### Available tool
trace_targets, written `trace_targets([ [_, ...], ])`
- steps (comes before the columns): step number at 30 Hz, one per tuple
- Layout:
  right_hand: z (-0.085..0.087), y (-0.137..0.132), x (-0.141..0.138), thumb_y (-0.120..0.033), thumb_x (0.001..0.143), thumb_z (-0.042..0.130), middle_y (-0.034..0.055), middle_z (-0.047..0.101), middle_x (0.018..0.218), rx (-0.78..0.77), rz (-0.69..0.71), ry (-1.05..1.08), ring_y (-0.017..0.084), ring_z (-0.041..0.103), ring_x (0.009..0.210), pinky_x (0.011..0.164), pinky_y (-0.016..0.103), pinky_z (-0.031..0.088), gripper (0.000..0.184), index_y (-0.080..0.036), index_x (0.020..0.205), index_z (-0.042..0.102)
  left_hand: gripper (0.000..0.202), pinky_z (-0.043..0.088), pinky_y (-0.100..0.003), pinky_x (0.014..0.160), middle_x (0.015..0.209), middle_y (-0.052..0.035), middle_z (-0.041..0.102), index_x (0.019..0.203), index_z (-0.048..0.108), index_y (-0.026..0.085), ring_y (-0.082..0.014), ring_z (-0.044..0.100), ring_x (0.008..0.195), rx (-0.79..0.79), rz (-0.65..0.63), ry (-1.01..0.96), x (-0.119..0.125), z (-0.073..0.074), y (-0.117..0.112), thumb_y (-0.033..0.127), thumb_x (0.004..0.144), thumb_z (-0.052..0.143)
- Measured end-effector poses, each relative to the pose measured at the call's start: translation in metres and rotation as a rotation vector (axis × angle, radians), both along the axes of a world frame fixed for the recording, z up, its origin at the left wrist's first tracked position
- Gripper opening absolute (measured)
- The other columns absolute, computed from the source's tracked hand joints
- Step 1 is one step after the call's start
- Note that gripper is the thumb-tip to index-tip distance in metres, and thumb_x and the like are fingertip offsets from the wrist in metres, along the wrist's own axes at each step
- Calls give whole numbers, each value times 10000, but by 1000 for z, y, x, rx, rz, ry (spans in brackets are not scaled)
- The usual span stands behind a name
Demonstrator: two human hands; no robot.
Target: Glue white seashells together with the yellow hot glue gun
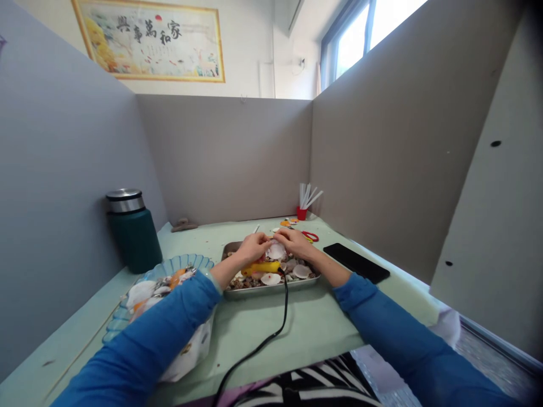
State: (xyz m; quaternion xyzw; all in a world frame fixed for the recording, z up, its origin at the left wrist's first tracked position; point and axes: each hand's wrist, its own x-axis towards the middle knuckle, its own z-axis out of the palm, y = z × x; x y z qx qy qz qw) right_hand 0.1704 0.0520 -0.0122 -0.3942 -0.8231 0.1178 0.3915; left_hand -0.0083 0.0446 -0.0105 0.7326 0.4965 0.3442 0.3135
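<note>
**Where left hand (254, 247) and right hand (293, 241) nearly meet, a white shell (276, 251)**

While both forearms reach in over the surface (250, 333), the fingers of the two hands come close together above a shallow metal tray (271, 289). Fingers on each side curled, gaps narrow; they appear to be at the white shell's far edge, but whether either hand truly pinches it, cannot tell.

Key relation: shell lies between the hands and slightly toward the wearer from the fingertips, over the tray's middle. Outline roughly round, no clear long axis. Neither hand plainly nearer.

Closer to the wearer than that shell, a yellow tool (259, 268) lies in the tray, long axis running crosswise, left to right. Black cord (285, 311) leaves from its right end and drops over the near rim. Left hand is the nearer to this tool; not gripping it.

Other shells fill the tray around it. Left: blue scalloped dish (195, 260) of more shells, partly behind the left sleeve (178, 322). Right: black flat slab (356, 262), well apart from the fingers. Beyond the right hand: red-handled scissors (311, 236).
</note>
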Motion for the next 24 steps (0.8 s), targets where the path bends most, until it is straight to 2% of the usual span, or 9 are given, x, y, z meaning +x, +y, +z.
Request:
trace_targets([
  [5,-3,1,0,-369,881,502,-20,535,580,-30,106,37,107,448,535,537,221,323,264,-142,861,634,178,371,-173,430,423,40,521,870,510,161,-96,503,371,-164,-3,-137,1,5,-8,337,869,538],
  [8,-5,1,1,-400,868,522,-15,545,608,-7,118,31,105,447,541,533,218,326,288,-141,890,644,161,376,-167,436,435,35,529,866,503,157,-82,489,365,-213,-2,-218,2,10,-14,314,871,540],
  [13,-7,6,3,-391,862,530,-12,548,612,38,59,68,112,451,538,531,222,327,274,-149,929,640,107,375,-171,429,427,32,526,869,500,159,-91,493,367,-224,28,-258,4,11,-15,265,883,508],
  [18,-8,7,3,-320,849,525,-14,550,601,-2,64,99,112,471,525,539,227,349,196,-154,848,631,181,353,-175,411,405,44,502,902,513,159,-104,490,354,-234,111,-240,3,10,-11,329,863,564],
  [24,-5,2,1,-290,839,527,-28,530,565,-63,80,107,106,468,503,536,225,354,163,-147,829,606,196,337,-168,414,410,45,496,900,542,148,-91,478,354,-220,29,-248,0,9,-12,335,851,576],
])
